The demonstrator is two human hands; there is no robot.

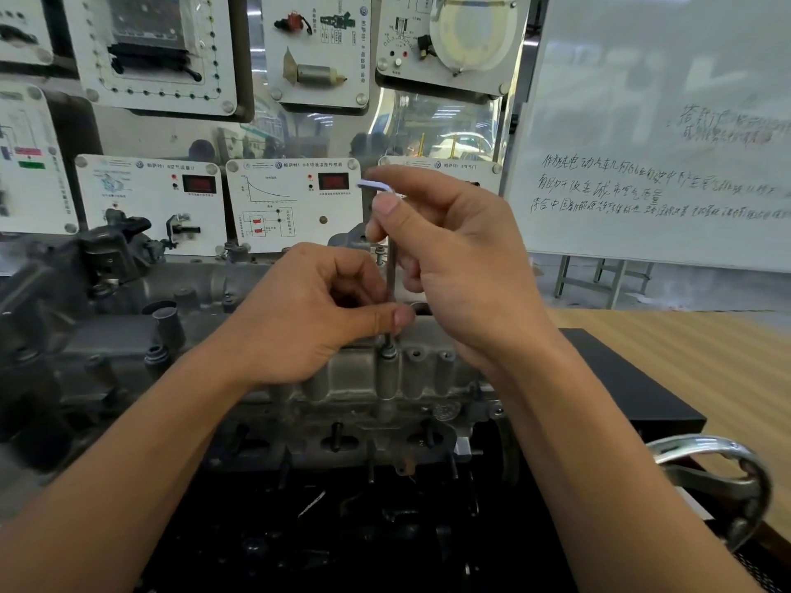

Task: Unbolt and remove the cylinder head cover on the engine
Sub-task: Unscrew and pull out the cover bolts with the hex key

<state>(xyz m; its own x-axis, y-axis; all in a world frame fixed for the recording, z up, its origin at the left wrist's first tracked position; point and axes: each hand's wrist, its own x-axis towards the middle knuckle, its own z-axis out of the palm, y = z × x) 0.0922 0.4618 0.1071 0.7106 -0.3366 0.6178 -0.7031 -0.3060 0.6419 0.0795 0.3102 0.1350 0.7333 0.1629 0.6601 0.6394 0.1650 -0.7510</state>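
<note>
Fingers [387, 206] of the right hand [453, 267] are pinched round the top bend of the slim grey steel L-shaped hex key [391, 267]; its lower shaft is pinched by the left hand [299, 323]. From the head view, the key is stood upright in a small silver bolt [388, 352] at the near edge of the grey cast-metal cylinder head cover [342, 376], which sits on the dark metal engine [299, 425]. If the key gets tilted, the socket could probably be rounded, or the bolt dropped below.
</note>
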